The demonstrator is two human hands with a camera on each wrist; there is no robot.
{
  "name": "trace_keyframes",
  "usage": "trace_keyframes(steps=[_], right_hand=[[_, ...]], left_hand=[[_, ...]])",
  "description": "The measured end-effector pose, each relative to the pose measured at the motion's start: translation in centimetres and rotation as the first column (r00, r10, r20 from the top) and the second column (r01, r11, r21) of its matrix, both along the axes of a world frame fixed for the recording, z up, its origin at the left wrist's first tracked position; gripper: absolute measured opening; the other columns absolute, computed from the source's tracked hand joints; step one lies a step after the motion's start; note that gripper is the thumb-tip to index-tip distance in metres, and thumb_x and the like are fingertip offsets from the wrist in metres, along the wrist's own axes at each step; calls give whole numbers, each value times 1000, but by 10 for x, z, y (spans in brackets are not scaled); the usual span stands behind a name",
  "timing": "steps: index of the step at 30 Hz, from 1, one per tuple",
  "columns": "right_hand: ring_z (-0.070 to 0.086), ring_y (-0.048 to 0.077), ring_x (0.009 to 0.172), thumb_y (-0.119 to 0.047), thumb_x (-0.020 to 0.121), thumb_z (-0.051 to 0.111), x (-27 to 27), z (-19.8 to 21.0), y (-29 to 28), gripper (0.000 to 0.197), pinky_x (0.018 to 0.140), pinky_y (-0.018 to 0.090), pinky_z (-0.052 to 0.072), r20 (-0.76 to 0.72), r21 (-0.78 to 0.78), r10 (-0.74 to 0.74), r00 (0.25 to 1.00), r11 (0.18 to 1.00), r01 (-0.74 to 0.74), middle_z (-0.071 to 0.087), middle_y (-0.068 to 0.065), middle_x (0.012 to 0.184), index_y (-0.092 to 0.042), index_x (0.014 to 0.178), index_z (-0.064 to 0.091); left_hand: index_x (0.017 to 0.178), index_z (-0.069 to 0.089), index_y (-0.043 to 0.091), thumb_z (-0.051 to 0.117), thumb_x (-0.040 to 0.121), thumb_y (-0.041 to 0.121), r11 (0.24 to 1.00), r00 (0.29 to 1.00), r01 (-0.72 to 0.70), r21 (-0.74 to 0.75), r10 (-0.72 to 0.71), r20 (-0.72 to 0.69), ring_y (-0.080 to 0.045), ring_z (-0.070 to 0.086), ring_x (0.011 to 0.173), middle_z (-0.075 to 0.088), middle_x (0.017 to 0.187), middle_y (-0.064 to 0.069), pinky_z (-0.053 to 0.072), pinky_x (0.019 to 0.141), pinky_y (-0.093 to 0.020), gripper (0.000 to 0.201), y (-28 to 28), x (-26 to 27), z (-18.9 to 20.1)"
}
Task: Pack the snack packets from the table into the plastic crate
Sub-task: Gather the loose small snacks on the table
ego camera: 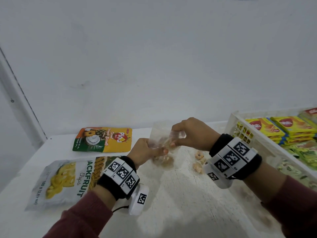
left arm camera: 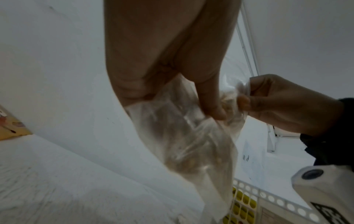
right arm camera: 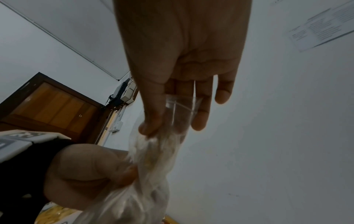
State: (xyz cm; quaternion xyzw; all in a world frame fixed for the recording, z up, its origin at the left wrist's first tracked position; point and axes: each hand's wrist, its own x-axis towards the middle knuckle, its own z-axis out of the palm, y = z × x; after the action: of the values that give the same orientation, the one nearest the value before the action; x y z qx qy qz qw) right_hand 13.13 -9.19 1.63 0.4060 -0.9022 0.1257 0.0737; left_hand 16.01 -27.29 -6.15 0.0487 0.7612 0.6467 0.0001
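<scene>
Both hands hold a clear plastic bag (ego camera: pixel 162 143) of pale snack pieces above the white table (ego camera: pixel 180 194). My left hand (ego camera: pixel 151 149) pinches the bag's lower left part; my right hand (ego camera: pixel 177 136) pinches its upper edge. In the left wrist view the bag (left arm camera: pixel 184 136) hangs from my left hand (left arm camera: pixel 191 97), with the right hand (left arm camera: pixel 247 98) gripping its far side. In the right wrist view my right hand (right arm camera: pixel 168 121) holds the bag (right arm camera: pixel 153 159) top between thumb and fingers. The white plastic crate (ego camera: pixel 240 117) stands at the right, holding yellow packets (ego camera: pixel 277 127).
A yellow pineapple biscuit packet (ego camera: pixel 103 140) lies at the back left of the table. A jackfruit chips packet (ego camera: pixel 63 182) lies at the front left, partly under my left wrist. A few loose snack pieces (ego camera: pixel 199 160) lie on the table by my right wrist.
</scene>
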Motion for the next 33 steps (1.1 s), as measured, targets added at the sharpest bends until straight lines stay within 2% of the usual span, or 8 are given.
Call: trace_keyframes(steps=[2,8,12,18,22,25,29,33], right_hand=[[47,4,67,-30,87,60,1,1,-1,19,58,13,25,-78,18,-52,996,998,53,48,-23,66,-14,93,69],[60,17,97,-33,93,48,5,0,-8,27,83,25,37,-154,98,-87,984,990,103,69,-3,104,-17,104,68],[61,21,92,-27,93,41,3,-3,-13,28,84,32,42,-249,137,-114,962,979,151,69,0,98,-18,101,67],[60,13,97,-33,93,43,4,-4,-17,27,93,29,29,-223,49,-125,967,989,139,70,-6,100,-30,112,62],[52,16,77,-43,93,41,6,-5,-19,31,85,29,30,-249,48,-162,955,983,180,61,-5,81,-25,82,64],[50,18,75,-49,95,36,3,-5,-20,47,76,29,23,-297,48,-188,936,976,211,60,-2,76,-19,73,64],[40,15,76,-52,93,36,-2,-5,-23,49,73,28,23,-259,36,-242,935,965,260,37,-6,71,-18,87,70],[47,15,75,-46,84,58,-6,-10,-20,34,71,26,35,-131,-272,-217,967,946,175,43,-5,86,-16,95,69]], left_hand=[[64,63,6,71,78,6,1000,1000,-7,11,7,-1,-4,52,45,59,48,8,41,48,-15,16,1,0,-1],[100,62,-6,67,66,8,993,998,60,106,-59,-11,-15,58,69,64,82,-7,45,61,-22,37,1,1,3],[98,67,7,70,67,15,991,996,84,102,-82,-21,-9,64,72,68,79,2,50,64,-18,32,2,3,6],[97,65,-7,64,84,10,986,994,-66,156,78,-74,-23,60,78,66,88,-18,49,68,-24,22,0,1,7],[91,64,-12,69,81,14,983,986,-98,157,117,-118,-18,54,63,62,70,-8,42,59,-22,28,2,1,7],[94,65,-8,70,75,21,981,985,-96,166,118,-124,-18,59,69,65,79,-12,46,65,-25,35,5,2,8],[99,64,21,75,73,3,998,991,-22,60,30,-134,-2,65,73,68,88,4,52,62,-16,34,5,3,11],[101,58,-9,83,62,17,997,991,-55,46,60,-122,-19,52,64,53,74,-11,43,53,-21,53,2,1,11]])
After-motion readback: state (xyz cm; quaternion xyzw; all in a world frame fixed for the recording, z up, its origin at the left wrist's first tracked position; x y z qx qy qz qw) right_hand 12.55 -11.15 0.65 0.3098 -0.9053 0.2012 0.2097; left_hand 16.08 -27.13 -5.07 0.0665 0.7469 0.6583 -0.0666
